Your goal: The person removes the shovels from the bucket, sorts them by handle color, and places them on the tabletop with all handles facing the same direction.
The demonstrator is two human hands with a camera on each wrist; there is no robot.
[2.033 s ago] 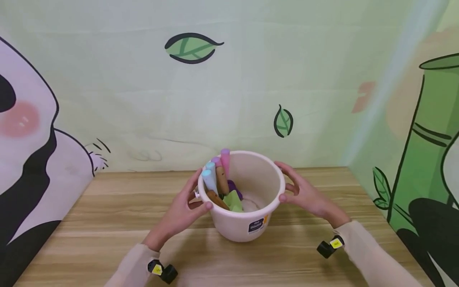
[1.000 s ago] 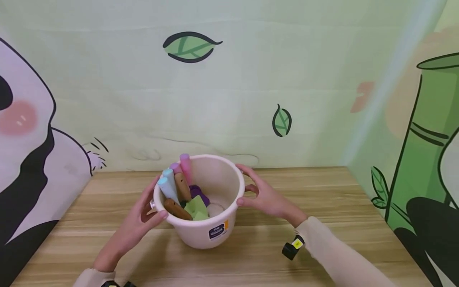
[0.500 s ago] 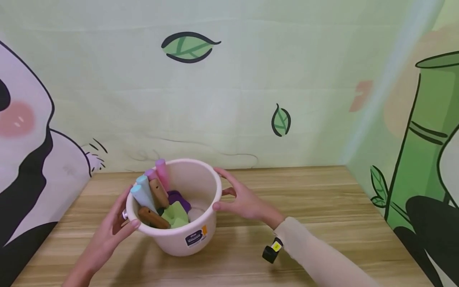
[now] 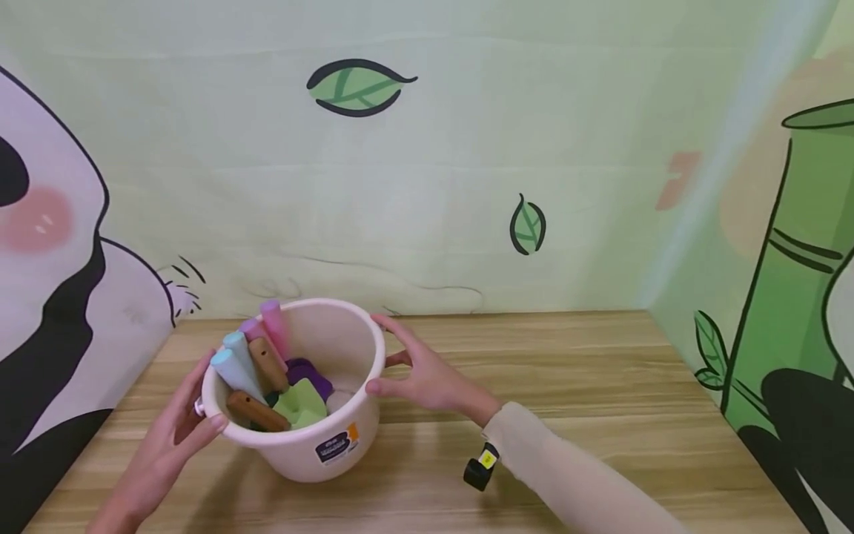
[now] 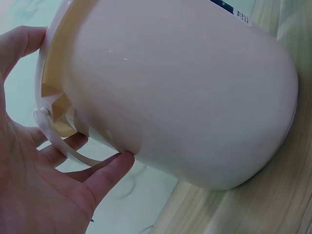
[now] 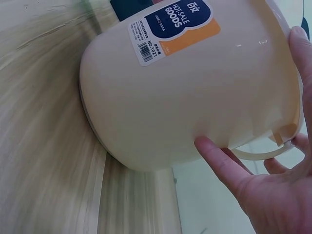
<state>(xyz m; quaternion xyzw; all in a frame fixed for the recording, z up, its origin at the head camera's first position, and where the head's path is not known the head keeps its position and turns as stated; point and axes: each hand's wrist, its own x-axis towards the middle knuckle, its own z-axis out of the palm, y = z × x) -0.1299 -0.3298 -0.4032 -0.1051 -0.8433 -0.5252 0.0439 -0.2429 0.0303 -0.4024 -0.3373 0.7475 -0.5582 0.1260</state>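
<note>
The left hand (image 4: 163, 447) and right hand (image 4: 425, 376), thumbs spreading wide from fingers, are clasping opposite sides of a cream plastic bucket (image 4: 287, 458), which is sitting on or just above the wood-grain table (image 4: 574, 371), left of centre.

Head view forward and down, wrist views close from either side, bucket (image 4: 288, 454) in all.

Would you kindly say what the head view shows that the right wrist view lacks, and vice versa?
Head view only: the left hand and, inside the round cream plastic bucket, light-blue cylindrical pieces, brown rounded pieces and a pale-green piece.

Right wrist view only: the curved cream plastic strip of the bucket's handle, and legible "HOT SALE GOODS" lettering.

Both: the bucket, gripped by the right hand, its printed label and the wood-grain table.
</note>
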